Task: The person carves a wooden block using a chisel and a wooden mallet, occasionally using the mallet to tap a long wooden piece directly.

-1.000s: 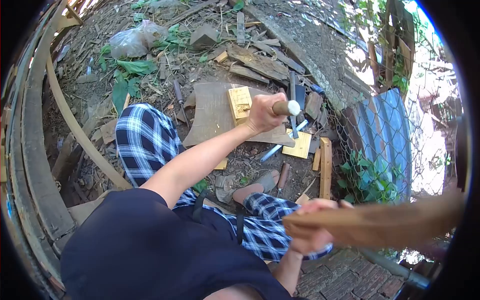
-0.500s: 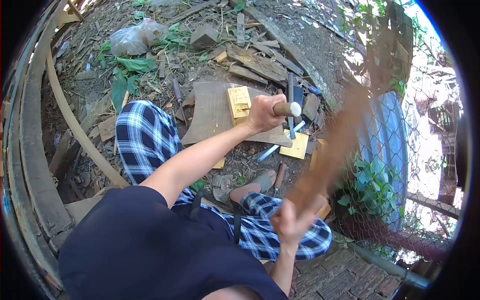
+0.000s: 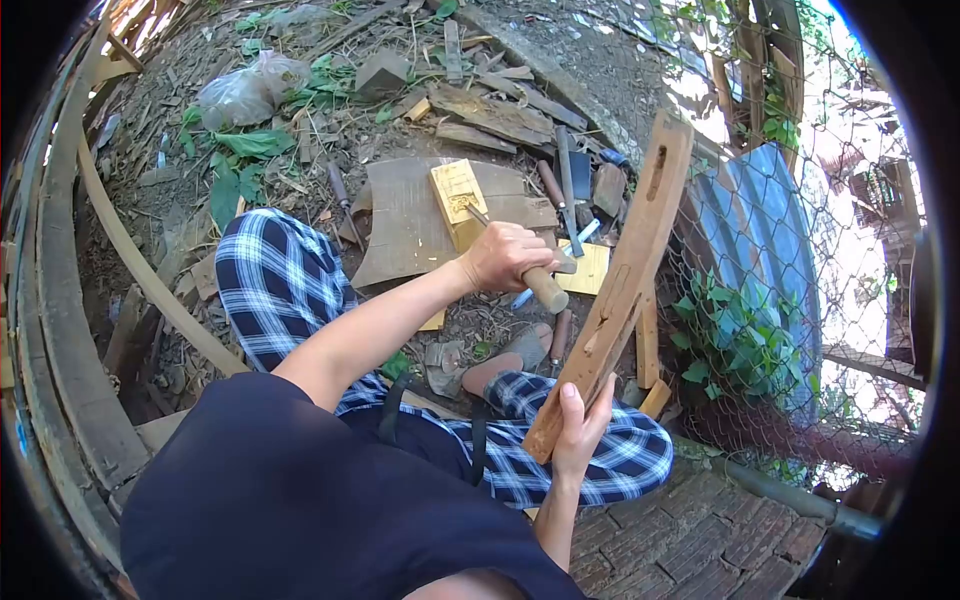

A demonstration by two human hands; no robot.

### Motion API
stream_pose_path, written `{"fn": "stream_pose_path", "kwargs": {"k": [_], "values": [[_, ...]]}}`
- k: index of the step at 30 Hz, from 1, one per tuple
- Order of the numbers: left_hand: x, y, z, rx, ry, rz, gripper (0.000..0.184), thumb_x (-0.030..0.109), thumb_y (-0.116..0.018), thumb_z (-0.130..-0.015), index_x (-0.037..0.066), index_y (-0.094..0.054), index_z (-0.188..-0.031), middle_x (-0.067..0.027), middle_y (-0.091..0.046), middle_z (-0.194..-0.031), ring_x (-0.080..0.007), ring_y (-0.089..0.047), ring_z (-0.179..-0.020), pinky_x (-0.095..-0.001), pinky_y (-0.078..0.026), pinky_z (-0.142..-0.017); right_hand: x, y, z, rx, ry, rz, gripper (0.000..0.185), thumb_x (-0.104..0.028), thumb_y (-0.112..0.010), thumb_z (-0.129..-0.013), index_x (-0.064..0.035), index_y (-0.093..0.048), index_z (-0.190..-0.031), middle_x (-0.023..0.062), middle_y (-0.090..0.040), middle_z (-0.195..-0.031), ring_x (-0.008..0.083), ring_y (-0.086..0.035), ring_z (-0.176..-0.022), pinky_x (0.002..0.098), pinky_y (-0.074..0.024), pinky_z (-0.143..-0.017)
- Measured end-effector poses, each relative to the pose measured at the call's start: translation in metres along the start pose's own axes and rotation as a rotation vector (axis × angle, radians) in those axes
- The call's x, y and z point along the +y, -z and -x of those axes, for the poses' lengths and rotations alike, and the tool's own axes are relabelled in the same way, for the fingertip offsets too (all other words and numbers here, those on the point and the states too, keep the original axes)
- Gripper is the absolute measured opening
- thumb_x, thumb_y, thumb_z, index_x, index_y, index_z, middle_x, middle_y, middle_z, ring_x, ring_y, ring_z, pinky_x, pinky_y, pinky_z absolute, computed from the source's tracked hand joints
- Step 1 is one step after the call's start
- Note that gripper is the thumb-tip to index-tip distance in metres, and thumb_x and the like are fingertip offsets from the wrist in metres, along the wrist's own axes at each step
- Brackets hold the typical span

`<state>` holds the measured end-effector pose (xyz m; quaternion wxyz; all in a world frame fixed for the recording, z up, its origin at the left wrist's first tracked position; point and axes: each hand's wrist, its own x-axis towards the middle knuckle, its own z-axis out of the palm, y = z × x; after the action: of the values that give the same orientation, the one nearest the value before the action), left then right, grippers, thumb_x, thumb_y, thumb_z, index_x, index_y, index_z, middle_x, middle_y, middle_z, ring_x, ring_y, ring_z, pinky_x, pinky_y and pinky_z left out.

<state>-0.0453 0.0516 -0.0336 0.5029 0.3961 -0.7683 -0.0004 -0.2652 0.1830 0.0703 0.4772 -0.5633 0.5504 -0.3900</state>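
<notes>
My left hand (image 3: 503, 258) is closed round the wooden handle of a chisel (image 3: 546, 290). The chisel's metal blade slants down to a yellow wooden block (image 3: 455, 190), with shavings on top near its tip. The block rests on a worn grey-brown board (image 3: 395, 225). My right hand (image 3: 582, 428) grips the lower end of a long brown wooden bar (image 3: 622, 285), which has slots cut in it and stands raised, slanting up to the right.
A tool with a dark handle (image 3: 338, 185) lies left of the board. A hammer (image 3: 567, 185) lies to its right, beside a thin yellow wooden piece (image 3: 585, 268). A chain-link fence (image 3: 770, 260) borders the right. Old planks (image 3: 495, 112) lie beyond the board.
The brown bar, blurred and swinging before, is now sharp and upright to the right of the block. My left hand has tilted the chisel handle down towards me. The view has shifted slightly.
</notes>
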Motion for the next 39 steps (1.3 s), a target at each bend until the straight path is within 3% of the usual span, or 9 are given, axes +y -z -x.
{"fn": "stream_pose_path", "kwargs": {"k": [4, 6, 10, 12, 14, 16, 19, 24, 39], "values": [[0.000, -0.006, 0.009, -0.059, -0.105, -0.002, 0.026, 0.021, -0.072, -0.083, 0.012, -0.055, -0.066, -0.0024, -0.049, -0.060, -0.0215, -0.054, -0.055, -0.0344, -0.042, -0.050, -0.003, -0.009, 0.004, -0.025, -0.002, -0.016, 0.049, -0.025, -0.060, -0.092, 0.0054, -0.046, -0.127, 0.0094, -0.058, -0.100, 0.0157, -0.055, -0.089, 0.0301, -0.0452, -0.082], [-0.003, -0.007, 0.027, -0.128, -0.143, -0.024, 0.017, 0.023, -0.072, -0.081, 0.016, -0.059, -0.072, 0.0005, -0.050, -0.065, -0.0182, -0.055, -0.061, -0.0325, -0.043, -0.054, 0.001, -0.009, 0.005, -0.055, -0.024, -0.062, 0.042, -0.019, -0.064, -0.089, 0.0052, -0.048, -0.119, 0.0101, -0.060, -0.096, 0.0172, -0.057, -0.086, 0.0313, -0.0466, -0.080], [-0.008, 0.005, 0.052, -0.474, -0.316, -0.156, 0.012, 0.028, -0.070, -0.074, 0.023, -0.063, -0.084, 0.0044, -0.049, -0.071, -0.0139, -0.056, -0.072, -0.0310, -0.044, -0.063, 0.000, -0.013, 0.009, -0.034, 0.014, -0.029, 0.038, -0.019, -0.064, -0.089, 0.0042, -0.049, -0.115, 0.0093, -0.059, -0.095, 0.0164, -0.056, -0.084, 0.0311, -0.0465, -0.080], [-0.002, 0.009, 0.040, -0.318, -0.214, -0.103, 0.012, 0.026, -0.071, -0.077, 0.019, -0.062, -0.077, 0.0022, -0.050, -0.069, -0.0160, -0.056, -0.068, -0.0319, -0.043, -0.060, -0.001, -0.014, 0.011, -0.040, -0.028, -0.075, 0.038, -0.019, -0.063, -0.089, 0.0041, -0.049, -0.115, 0.0090, -0.059, -0.094, 0.0158, -0.056, -0.084, 0.0306, -0.0464, -0.079], [0.009, 0.011, 0.002, -0.015, -0.037, -0.025, 0.031, 0.025, -0.076, -0.080, 0.011, -0.054, -0.063, -0.0047, -0.049, -0.058, -0.0229, -0.053, -0.052, -0.0365, -0.040, -0.049, -0.001, -0.015, 0.008, -0.047, -0.056, -0.117, 0.038, -0.020, -0.063, -0.089, 0.0041, -0.050, -0.115, 0.0087, -0.059, -0.093, 0.0153, -0.056, -0.083, 0.0301, -0.0463, -0.078], [0.016, 0.011, -0.031, 0.229, 0.124, 0.104, 0.031, 0.023, -0.077, -0.079, 0.010, -0.054, -0.063, -0.0071, -0.052, -0.056, -0.0242, -0.055, -0.048, -0.0361, -0.041, -0.046, -0.001, -0.015, 0.004, -0.026, -0.011, -0.093, 0.037, -0.020, -0.063, -0.089, 0.0039, -0.049, -0.115, 0.0082, -0.059, -0.092, 0.0143, -0.055, -0.083, 0.0292, -0.0460, -0.077], [0.022, 0.022, -0.060, 0.301, 0.257, 0.174, 0.031, 0.020, -0.077, -0.079, 0.008, -0.054, -0.062, -0.0093, -0.056, -0.057, -0.0257, -0.057, -0.047, -0.0352, -0.042, -0.046, 0.002, -0.015, 0.002, -0.026, -0.037, -0.109, 0.038, -0.021, -0.062, -0.090, 0.0040, -0.049, -0.116, 0.0083, -0.059, -0.092, 0.0147, -0.055, -0.084, 0.0298, -0.0457, -0.078], [0.012, 0.020, -0.052, 0.185, 0.113, 0.086, 0.028, 0.019, -0.076, -0.078, 0.008, -0.056, -0.063, -0.0100, -0.058, -0.058, -0.0274, -0.058, -0.049, -0.0349, -0.044, -0.046, 0.001, -0.016, 0.000, 0.004, -0.003, -0.097, 0.042, -0.021, -0.062, -0.090, 0.0046, -0.048, -0.120, 0.0096, -0.059, -0.095, 0.0158, -0.055, -0.087, 0.0306, -0.0456, -0.080], [-0.011, 0.010, -0.031, 0.238, 0.316, 0.057, 0.024, 0.021, -0.073, -0.081, 0.009, -0.056, -0.069, -0.0098, -0.059, -0.060, -0.0284, -0.062, -0.055, -0.0359, -0.046, -0.049, 0.006, -0.017, -0.006, -0.003, -0.048, -0.084, 0.039, -0.022, -0.062, -0.089, 0.0039, -0.050, -0.116, 0.0089, -0.059, -0.094, 0.0145, -0.055, -0.086, 0.0296, -0.0457, -0.078]]}}
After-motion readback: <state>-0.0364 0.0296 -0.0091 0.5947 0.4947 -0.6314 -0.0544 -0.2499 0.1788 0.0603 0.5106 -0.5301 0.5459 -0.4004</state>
